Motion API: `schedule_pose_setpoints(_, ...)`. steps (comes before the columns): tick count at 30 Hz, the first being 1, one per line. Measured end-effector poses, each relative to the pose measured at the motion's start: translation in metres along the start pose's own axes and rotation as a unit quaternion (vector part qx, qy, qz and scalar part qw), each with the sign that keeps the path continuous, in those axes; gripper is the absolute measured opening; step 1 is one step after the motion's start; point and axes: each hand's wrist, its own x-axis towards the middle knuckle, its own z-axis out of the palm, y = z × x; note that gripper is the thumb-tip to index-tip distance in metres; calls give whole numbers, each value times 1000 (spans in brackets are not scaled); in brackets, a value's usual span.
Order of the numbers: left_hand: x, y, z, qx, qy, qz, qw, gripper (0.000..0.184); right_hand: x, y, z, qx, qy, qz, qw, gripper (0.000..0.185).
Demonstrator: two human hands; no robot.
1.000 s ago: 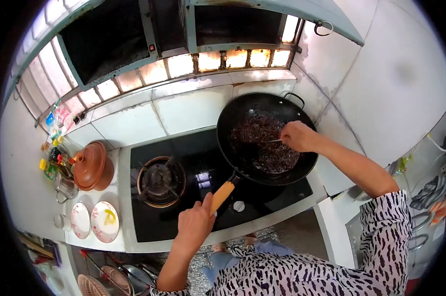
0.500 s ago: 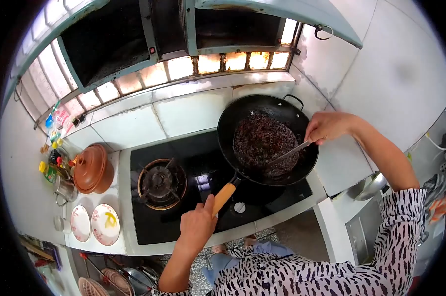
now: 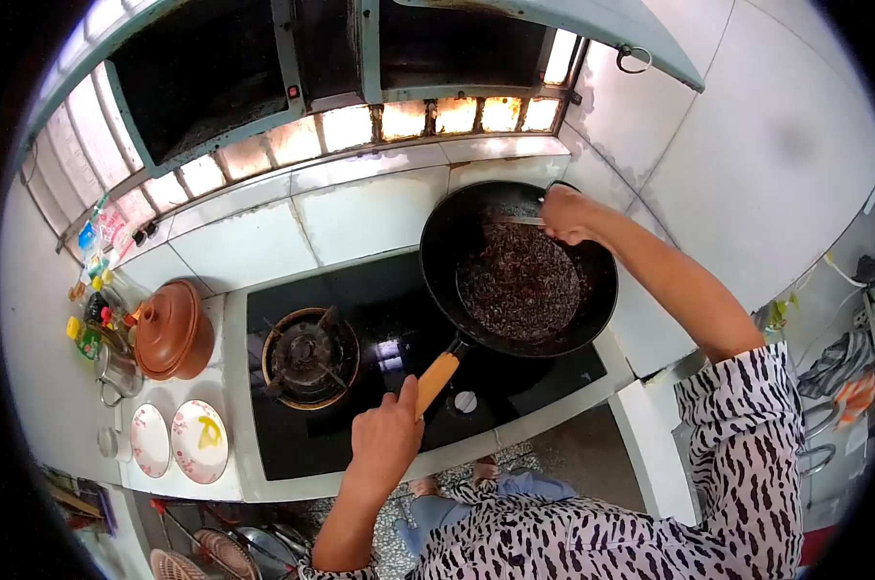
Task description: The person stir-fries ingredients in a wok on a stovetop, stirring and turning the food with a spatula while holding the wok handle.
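Note:
A black wok [image 3: 441,280] with a wooden handle [image 3: 437,377] sits over the right side of the stove. It holds a dark, reddish-brown, bubbling mass of food [image 3: 520,285]. My left hand [image 3: 386,433] is closed round the end of the wooden handle. At the wok's far right side, my right hand [image 3: 569,215] grips a metal spatula [image 3: 518,220]. The spatula reaches left over the far edge of the food, and its tip is hard to make out.
A second burner [image 3: 310,358] is on the black glass stove [image 3: 379,454], left of the wok. Further left stand a brown lidded clay pot [image 3: 175,331], two floral plates [image 3: 201,464], a metal cup [image 3: 118,372] and several bottles. A range hood [image 3: 554,19] hangs above.
My right hand has moved up and left with the spatula, from the wok's right side to its far side. My left hand stays on the handle.

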Motion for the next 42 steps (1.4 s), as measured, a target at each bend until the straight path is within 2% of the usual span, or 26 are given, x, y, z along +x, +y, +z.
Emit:
schedule_pose_setpoints(2,0,-1,1,-7,-4,-3,1000,55,-49,-9,-2,2,62,65,996,6)
schedule_pose_setpoints(4,0,-1,0,-1,-12,-4,1000,56,-23,67,-33,54,12,104,993,9)
schedule_pose_setpoints(5,0,-1,0,-2,-12,-3,1000,56,-59,71,-16,321,-27,149,935,14)
schedule_pose_setpoints(6,1,-1,-1,-1,-20,-4,1000,57,-77,92,1,339,-11,113,934,15)
schedule_pose_setpoints(7,1,-1,-2,2,-28,-6,1000,58,-96,105,16,427,-41,135,893,15)
schedule_pose_setpoints(9,2,0,-3,1,-31,-5,999,59,-137,113,50,509,-1,157,846,15)
schedule_pose_setpoints(11,2,0,-3,4,-39,-4,999,59,-173,106,58,541,-2,155,827,16)
schedule_pose_setpoints(14,3,-1,-1,11,-33,3,999,59,-212,103,38,505,-36,149,849,19)
schedule_pose_setpoints(16,4,1,-2,8,-46,-14,999,58,-230,84,16,397,-33,123,909,22)
schedule_pose_setpoints(18,4,0,0,8,-45,-13,999,58,-237,60,0,197,76,114,971,23)
schedule_pose_setpoints(19,4,0,0,8,-42,-15,999,59,-232,55,-14,101,85,92,987,22)
schedule_pose_setpoints(22,3,-1,-1,0,-33,-3,999,58,-207,35,-46,-176,130,29,975,18)
schedule_pose_setpoints(23,2,-2,-1,1,-31,-4,1000,58,-199,27,-52,-177,130,26,975,18)
schedule_pose_setpoints(25,2,-2,0,0,-21,2,1000,57,-182,13,-56,-420,119,-39,899,16)
schedule_pose_setpoints(26,2,-2,1,1,-21,-1,1000,57,-176,6,-51,-420,118,-42,899,16)
schedule_pose_setpoints(28,1,-2,2,1,-10,-2,1000,56,-166,-5,-42,-663,101,-69,739,13)
schedule_pose_setpoints(29,1,-2,2,1,-11,-3,1000,56,-156,5,-47,-662,100,-70,739,13)
schedule_pose_setpoints(31,1,0,0,9,-12,-8,1000,55,-131,32,-57,-629,48,-197,750,18)
schedule_pose_setpoints(33,1,1,-1,15,-14,-9,1000,54,-126,41,-34,-512,31,-7,858,19)
schedule_pose_setpoints(35,3,2,-2,21,-12,-12,1000,54,-114,66,-13,-340,0,-4,940,18)
schedule_pose_setpoints(36,3,2,-2,15,-19,-15,1000,54,-113,78,4,-263,34,-8,964,17)
schedule_pose_setpoints(37,3,2,-2,11,-27,-18,999,54,-113,89,20,-181,67,-11,981,17)
schedule_pose_setpoints(38,4,3,-3,16,-29,-18,999,54,-112,97,33,-176,65,-13,982,17)
schedule_pose_setpoints(40,5,3,-4,11,-44,-20,999,55,-110,108,49,26,80,41,996,18)
schedule_pose_setpoints(42,6,4,-4,19,-42,-16,999,55,-117,112,51,48,81,37,995,18)
